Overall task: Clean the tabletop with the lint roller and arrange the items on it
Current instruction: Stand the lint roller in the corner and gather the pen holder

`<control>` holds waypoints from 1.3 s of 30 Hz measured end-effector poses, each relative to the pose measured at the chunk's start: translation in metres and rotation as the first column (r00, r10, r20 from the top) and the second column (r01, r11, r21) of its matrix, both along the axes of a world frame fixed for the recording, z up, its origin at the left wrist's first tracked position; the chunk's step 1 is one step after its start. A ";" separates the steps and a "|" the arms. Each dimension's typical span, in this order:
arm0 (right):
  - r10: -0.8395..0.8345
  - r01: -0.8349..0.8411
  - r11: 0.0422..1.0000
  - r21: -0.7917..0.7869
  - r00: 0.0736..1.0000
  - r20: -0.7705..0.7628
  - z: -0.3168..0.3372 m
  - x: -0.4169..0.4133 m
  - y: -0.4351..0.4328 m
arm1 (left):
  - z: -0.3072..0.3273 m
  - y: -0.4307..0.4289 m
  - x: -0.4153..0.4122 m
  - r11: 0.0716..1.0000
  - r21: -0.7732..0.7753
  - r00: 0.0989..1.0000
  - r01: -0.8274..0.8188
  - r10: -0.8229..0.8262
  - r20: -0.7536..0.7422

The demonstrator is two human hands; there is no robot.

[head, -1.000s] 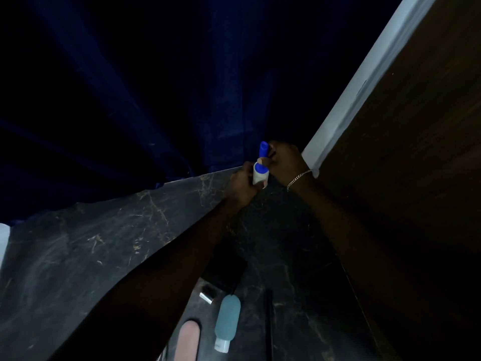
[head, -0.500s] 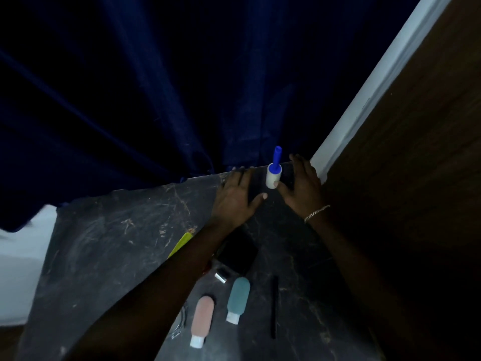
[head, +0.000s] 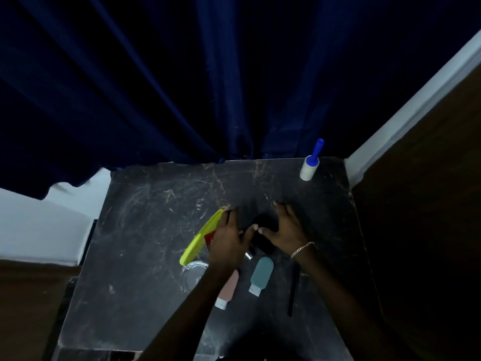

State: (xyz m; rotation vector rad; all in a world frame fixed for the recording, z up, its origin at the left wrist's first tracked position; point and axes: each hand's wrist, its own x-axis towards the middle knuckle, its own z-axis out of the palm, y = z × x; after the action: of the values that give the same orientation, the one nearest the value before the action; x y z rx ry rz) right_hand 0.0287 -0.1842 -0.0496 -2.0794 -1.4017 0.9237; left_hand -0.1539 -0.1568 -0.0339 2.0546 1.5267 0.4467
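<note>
The lint roller (head: 309,168), white with a blue handle, stands upright at the far right corner of the dark marble tabletop (head: 145,243), free of both hands. My left hand (head: 229,238) and my right hand (head: 287,227) hover with fingers spread on either side of a black object (head: 264,230) at the table's middle. A yellow-green comb (head: 200,239) lies just left of my left hand, with something red beneath it. A pink bottle (head: 229,289), a teal bottle (head: 261,276) and a thin black stick (head: 294,290) lie nearer to me.
A dark blue curtain (head: 182,87) hangs behind the table. A brown wooden panel (head: 421,204) with a white strip borders the right side. A clear glass item (head: 194,273) sits by the comb's near end. White surface shows at the left, beyond the table edge.
Both hands let go of the lint roller, left it standing at the far corner, and drew back toward me to the black object. The view pulled back, showing more tabletop.
</note>
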 end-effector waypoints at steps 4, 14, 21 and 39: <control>0.064 -0.065 0.978 -0.197 0.998 -0.010 -0.013 -0.016 0.010 | -0.007 -0.011 0.003 0.980 -0.181 0.994 -0.079 0.092 0.066; 0.003 -0.020 0.977 -0.214 0.997 -0.079 -0.026 -0.022 0.004 | -0.011 -0.020 0.009 0.881 -0.430 0.927 -0.199 0.311 0.208; -0.095 0.110 0.994 0.016 0.916 -0.390 -0.016 -0.018 -0.024 | 0.001 -0.026 0.016 0.849 -0.528 0.847 -0.021 0.296 0.442; -0.355 0.287 0.891 -0.352 0.923 -0.145 -0.019 0.035 -0.116 | 0.014 -0.078 -0.035 0.903 -0.415 0.855 -0.114 0.301 0.422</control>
State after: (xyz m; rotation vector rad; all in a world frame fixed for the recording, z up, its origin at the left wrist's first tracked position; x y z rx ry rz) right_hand 0.0633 -0.3001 -0.0685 -2.2814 -0.8017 1.2473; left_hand -0.1891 -0.2347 -0.0195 1.3548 1.4001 0.6348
